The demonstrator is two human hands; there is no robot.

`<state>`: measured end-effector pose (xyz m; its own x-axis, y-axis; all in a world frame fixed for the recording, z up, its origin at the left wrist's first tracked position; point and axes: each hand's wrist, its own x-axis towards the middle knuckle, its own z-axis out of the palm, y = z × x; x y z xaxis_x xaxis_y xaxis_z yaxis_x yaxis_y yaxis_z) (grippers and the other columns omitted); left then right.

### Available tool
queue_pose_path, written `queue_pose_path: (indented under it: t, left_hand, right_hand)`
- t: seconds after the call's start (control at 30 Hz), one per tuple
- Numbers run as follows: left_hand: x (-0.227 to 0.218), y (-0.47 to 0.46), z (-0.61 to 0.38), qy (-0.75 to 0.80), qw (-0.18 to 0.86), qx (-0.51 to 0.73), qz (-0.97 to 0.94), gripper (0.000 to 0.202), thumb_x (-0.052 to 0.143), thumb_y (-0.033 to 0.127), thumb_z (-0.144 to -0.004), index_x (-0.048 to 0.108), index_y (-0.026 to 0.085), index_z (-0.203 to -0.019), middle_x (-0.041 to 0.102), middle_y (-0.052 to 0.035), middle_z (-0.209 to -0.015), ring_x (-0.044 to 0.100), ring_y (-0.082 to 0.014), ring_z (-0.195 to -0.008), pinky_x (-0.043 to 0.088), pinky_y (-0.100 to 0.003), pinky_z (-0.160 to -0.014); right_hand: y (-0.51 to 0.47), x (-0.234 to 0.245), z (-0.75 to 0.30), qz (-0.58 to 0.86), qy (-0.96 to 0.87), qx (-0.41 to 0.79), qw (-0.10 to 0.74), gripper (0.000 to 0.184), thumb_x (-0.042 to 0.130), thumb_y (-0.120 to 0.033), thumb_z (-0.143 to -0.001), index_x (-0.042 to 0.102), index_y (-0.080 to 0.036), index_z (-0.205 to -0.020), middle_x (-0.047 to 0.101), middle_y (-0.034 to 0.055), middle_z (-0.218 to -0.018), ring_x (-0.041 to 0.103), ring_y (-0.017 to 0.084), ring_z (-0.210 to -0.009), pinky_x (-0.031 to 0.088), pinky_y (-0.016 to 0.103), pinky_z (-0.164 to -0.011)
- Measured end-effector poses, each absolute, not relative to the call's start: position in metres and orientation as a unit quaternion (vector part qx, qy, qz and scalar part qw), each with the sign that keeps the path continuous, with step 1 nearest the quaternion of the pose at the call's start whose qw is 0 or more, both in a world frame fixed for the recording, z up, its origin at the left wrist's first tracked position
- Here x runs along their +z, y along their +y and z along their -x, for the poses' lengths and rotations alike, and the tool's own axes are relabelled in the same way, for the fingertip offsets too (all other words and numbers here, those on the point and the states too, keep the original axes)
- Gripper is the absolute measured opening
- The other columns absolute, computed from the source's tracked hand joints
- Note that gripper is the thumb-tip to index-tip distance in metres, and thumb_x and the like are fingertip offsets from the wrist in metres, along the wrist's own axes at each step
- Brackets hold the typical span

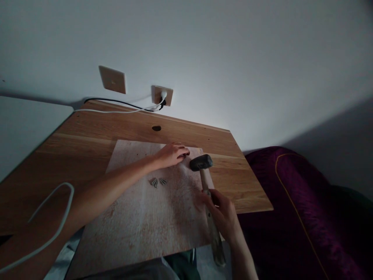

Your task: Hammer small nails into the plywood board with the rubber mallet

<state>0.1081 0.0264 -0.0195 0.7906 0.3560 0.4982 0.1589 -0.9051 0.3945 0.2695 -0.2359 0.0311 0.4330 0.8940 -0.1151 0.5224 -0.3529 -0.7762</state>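
Note:
A pale worn board (145, 217) lies on a wooden desk (87, 144). My left hand (170, 154) rests near the board's far edge, its fingertips pinched together on something small that I cannot make out. My right hand (223, 214) is wrapped round the wooden handle of a hammer (204, 175), whose dark head hovers just right of the left fingertips. A few loose nails (157, 181) lie on the board below my left wrist.
A white cable (55, 217) loops over the desk's near left corner. Black and white cables run along the back edge to a wall socket (162, 95). A purple cushioned seat (294, 202) stands right of the desk. A dark hole (156, 128) marks the desktop.

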Motion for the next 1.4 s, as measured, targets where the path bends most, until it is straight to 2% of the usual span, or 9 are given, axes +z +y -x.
queue_pose_path:
  t: [0.13,0.3,0.5,0.67,0.83,0.9,1.07,1.2,1.4]
  left_hand:
    - [-0.020,0.025,-0.108,0.142,0.176,0.307,-0.925,0.020,0.066,0.010,-0.096,0.077,0.018,-0.111,0.080,-0.0091,-0.106,0.075,-0.0224,-0.102,0.057,-0.037,-0.097]
    - [-0.019,0.024,-0.108,0.148,0.180,0.303,-0.924,0.019,0.067,0.011,-0.096,0.077,0.016,-0.111,0.080,-0.0105,-0.107,0.075,-0.0237,-0.103,0.057,-0.038,-0.098]
    - [-0.018,0.024,-0.109,0.150,0.176,0.290,-0.929,0.021,0.067,0.010,-0.096,0.076,0.015,-0.113,0.080,-0.0115,-0.109,0.075,-0.0245,-0.104,0.057,-0.038,-0.098]
    - [-0.020,0.025,-0.109,0.145,0.178,0.299,-0.926,0.020,0.065,0.009,-0.097,0.075,0.017,-0.112,0.079,-0.0103,-0.109,0.074,-0.0241,-0.107,0.056,-0.038,-0.100]
    - [-0.019,0.025,-0.106,0.140,0.180,0.290,-0.929,0.021,0.063,0.009,-0.098,0.074,0.017,-0.114,0.079,-0.0105,-0.109,0.074,-0.0237,-0.105,0.055,-0.036,-0.096]
    - [-0.016,0.026,-0.106,0.143,0.175,0.286,-0.931,0.019,0.063,0.010,-0.098,0.075,0.018,-0.112,0.078,-0.0100,-0.106,0.074,-0.0235,-0.104,0.055,-0.036,-0.096]
    - [0.004,0.031,-0.117,0.133,0.172,0.288,-0.933,0.017,0.061,0.012,-0.100,0.076,0.019,-0.105,0.078,-0.0095,-0.099,0.073,-0.0229,-0.096,0.054,-0.038,-0.094]
    - [0.013,0.032,-0.136,0.097,0.210,0.289,-0.929,0.019,0.060,0.014,-0.101,0.077,0.018,-0.108,0.078,-0.0107,-0.102,0.073,-0.0228,-0.097,0.053,-0.036,-0.091]
    - [-0.006,0.030,-0.147,0.108,0.253,0.278,-0.920,0.020,0.060,0.011,-0.098,0.077,0.019,-0.107,0.077,-0.0077,-0.100,0.073,-0.0205,-0.092,0.053,-0.032,-0.084]
  right_hand:
    - [-0.238,0.026,-0.265,0.783,-0.508,0.210,0.291,0.051,0.066,-0.062,-0.093,0.081,-0.019,-0.114,0.070,0.0026,-0.069,0.061,0.019,-0.057,0.045,0.030,-0.058]
    - [-0.239,0.026,-0.263,0.787,-0.525,0.193,0.260,0.053,0.059,-0.059,-0.098,0.077,-0.017,-0.125,0.076,0.0055,-0.076,0.069,0.022,-0.061,0.049,0.031,-0.061]
    - [-0.239,0.021,-0.265,0.782,-0.538,0.165,0.270,0.050,0.057,-0.059,-0.102,0.073,-0.019,-0.128,0.080,0.0107,-0.098,0.076,0.026,-0.082,0.054,0.033,-0.065]
    - [-0.226,0.027,-0.262,0.751,-0.586,0.124,0.277,0.049,0.058,-0.054,-0.105,0.064,-0.021,-0.140,0.077,0.0120,-0.108,0.075,0.026,-0.084,0.056,0.035,-0.065]
    - [-0.206,0.033,-0.253,0.747,-0.630,0.051,0.204,0.043,0.053,-0.048,-0.108,0.061,-0.019,-0.139,0.076,0.0171,-0.118,0.077,0.032,-0.095,0.056,0.040,-0.076]
    - [-0.200,0.032,-0.253,0.753,-0.633,0.034,0.176,0.041,0.051,-0.043,-0.108,0.059,-0.018,-0.139,0.078,0.0175,-0.115,0.078,0.032,-0.093,0.054,0.038,-0.074]
    - [-0.198,0.032,-0.266,0.759,-0.628,0.041,0.167,0.026,0.049,-0.032,-0.104,0.065,-0.020,-0.121,0.076,0.0063,-0.080,0.073,0.026,-0.067,0.042,0.032,-0.062]
    - [-0.203,0.033,-0.279,0.772,-0.609,0.008,0.180,0.028,0.047,-0.033,-0.103,0.064,-0.019,-0.120,0.076,0.0075,-0.081,0.074,0.027,-0.069,0.041,0.032,-0.063]
    - [-0.208,0.015,-0.280,0.802,-0.574,0.012,0.165,0.035,0.041,-0.031,-0.103,0.061,-0.015,-0.128,0.077,0.0106,-0.081,0.073,0.028,-0.065,0.038,0.032,-0.059]
